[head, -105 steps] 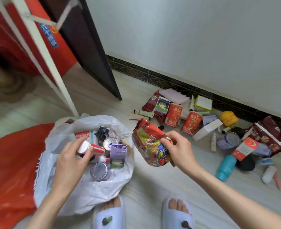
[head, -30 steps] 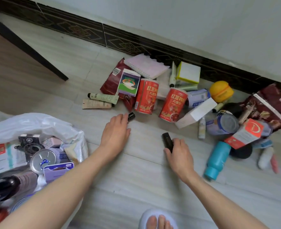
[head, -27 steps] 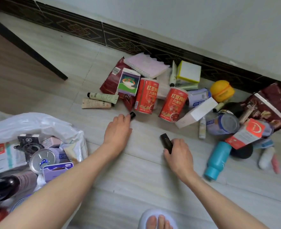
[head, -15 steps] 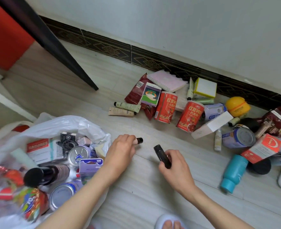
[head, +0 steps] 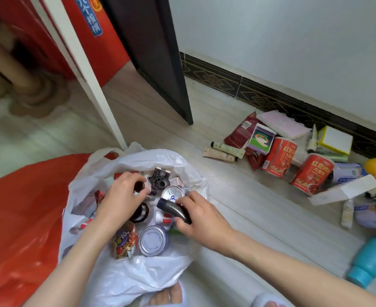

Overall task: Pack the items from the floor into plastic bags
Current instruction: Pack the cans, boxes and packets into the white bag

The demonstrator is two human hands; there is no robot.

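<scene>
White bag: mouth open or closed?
Open. The white bag has its rim spread wide, cans and packets showing inside, both hands over it.

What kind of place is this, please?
Probably a room in a home: a tiled floor with a patterned skirting board under a plain wall, a dark door, and household goods beside a white plastic bag.

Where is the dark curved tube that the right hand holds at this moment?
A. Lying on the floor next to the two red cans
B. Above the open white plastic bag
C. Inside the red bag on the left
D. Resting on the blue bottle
B: the right hand grips the dark tube directly over the open mouth of the white plastic bag, above the cans already inside it.
</scene>
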